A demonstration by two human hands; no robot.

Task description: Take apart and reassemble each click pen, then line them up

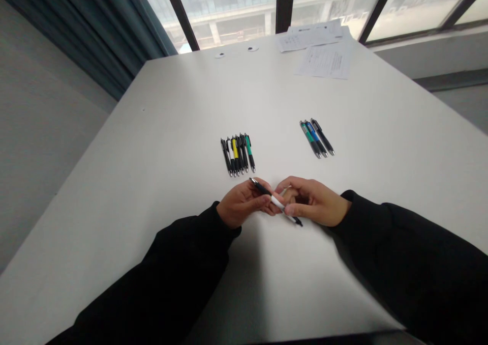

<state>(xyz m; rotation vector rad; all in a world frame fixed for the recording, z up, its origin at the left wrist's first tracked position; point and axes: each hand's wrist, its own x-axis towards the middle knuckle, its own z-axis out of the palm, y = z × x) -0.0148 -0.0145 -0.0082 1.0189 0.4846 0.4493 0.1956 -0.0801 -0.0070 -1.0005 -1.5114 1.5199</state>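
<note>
We have a black-and-white retractable pen [277, 201] raised just off the bench [160, 192], pinched between both hands. Our left hand [244, 206] holds the upper black end between thumb and fingers, and our right hand [312, 201] pinches the lower end. A close, even pinch on either side keeps the barrel steady. Fingers cover part of it, so any seam there is hard to make out. A row of pens [237, 154] and a smaller group of pens [317, 138] lie ahead on the bench.
</note>
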